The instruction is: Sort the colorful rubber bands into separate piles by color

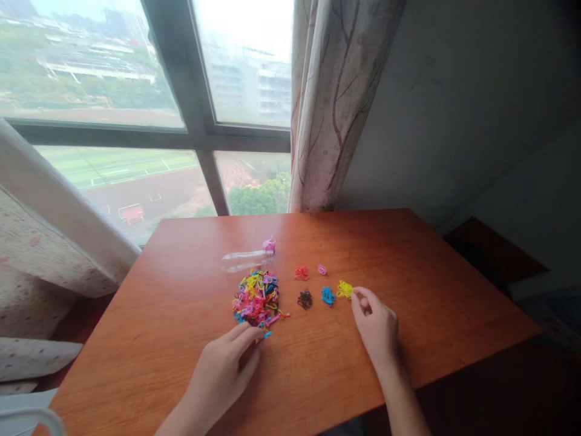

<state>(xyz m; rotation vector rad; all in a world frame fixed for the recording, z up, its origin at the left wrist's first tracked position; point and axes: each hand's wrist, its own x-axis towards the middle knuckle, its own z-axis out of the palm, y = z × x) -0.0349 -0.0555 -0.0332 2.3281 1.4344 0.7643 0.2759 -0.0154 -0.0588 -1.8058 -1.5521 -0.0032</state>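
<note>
A heaped pile of mixed-colour small rubber bands (256, 297) lies near the middle of the table. My left hand (227, 363) is at the pile's near edge, thumb and forefinger closed on a few rubber bands (267, 334), blue and yellow ones showing at the tips. To the right, my right hand (374, 321) pinches the edge of a small yellow rubber band heap (344, 289); how many bands it grips is hidden. Sorted beside it are a blue heap (327, 296), a black heap (304, 298), a red heap (301, 273) and a small pink heap (322, 269).
Behind the pile lies a clear plastic container (245, 261) with a pink top (269, 244). The brown wooden table (408, 260) ends below a window (249, 72) with a patterned curtain (327, 103). A white curved object (34, 415) stands at the lower left.
</note>
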